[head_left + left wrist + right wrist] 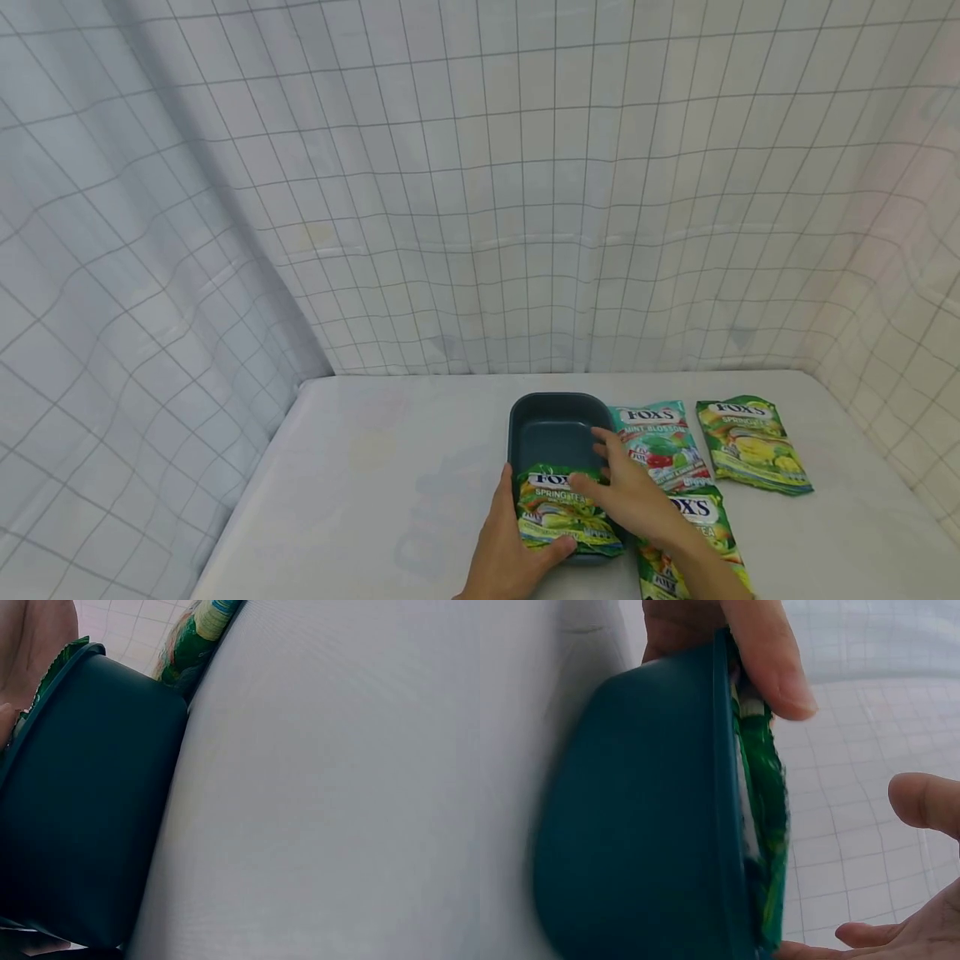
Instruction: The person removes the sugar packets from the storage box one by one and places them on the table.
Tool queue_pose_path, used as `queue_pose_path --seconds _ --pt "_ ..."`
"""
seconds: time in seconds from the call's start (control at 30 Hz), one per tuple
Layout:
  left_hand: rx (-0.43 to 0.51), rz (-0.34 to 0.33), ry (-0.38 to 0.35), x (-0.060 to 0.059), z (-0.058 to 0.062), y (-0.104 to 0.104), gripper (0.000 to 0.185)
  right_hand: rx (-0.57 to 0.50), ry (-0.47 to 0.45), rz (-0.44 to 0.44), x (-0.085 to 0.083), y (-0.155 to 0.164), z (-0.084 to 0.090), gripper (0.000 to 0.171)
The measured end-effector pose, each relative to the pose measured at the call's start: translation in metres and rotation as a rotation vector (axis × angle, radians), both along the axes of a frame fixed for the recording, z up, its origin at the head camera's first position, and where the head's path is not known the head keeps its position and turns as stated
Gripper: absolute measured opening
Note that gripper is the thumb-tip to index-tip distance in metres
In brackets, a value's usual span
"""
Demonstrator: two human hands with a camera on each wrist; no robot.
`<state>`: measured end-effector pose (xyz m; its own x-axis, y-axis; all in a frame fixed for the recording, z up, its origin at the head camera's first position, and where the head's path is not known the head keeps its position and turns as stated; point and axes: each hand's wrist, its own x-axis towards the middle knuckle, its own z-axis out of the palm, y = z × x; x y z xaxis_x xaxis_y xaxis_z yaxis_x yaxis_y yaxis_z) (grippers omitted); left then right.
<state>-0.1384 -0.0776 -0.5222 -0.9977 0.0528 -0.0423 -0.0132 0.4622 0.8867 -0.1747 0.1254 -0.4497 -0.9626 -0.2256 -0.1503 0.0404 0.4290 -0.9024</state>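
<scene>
Fingers of the left hand [508, 550] clamp a candy packet [564, 515] against the bin [555, 417] rim, steadying it; right hand [628, 492] rests open on top

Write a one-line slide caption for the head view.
Left hand holds a candy bag on the dark tub while the right hand rests open above it.

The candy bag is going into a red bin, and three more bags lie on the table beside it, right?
Not quite: the rounded plastic bin is dark teal, not red, as the head view shows. The rest holds: the green candy bag lies over its near rim, and three more candy bags lie beside it on the white table.
</scene>
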Motion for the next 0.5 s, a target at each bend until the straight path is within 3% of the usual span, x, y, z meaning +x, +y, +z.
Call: queue_pose_path --seconds 0.2,0.5 --pt "-0.025 -0.002 0.03 0.0 -0.002 0.0 0.122 0.043 -0.003 0.001 0.001 -0.007 -0.005 0.093" --pt "-0.032 -0.006 0.044 0.001 -0.003 0.0 0.123 0.033 -0.108 -0.022 0.0 -0.015 -0.015 0.09"
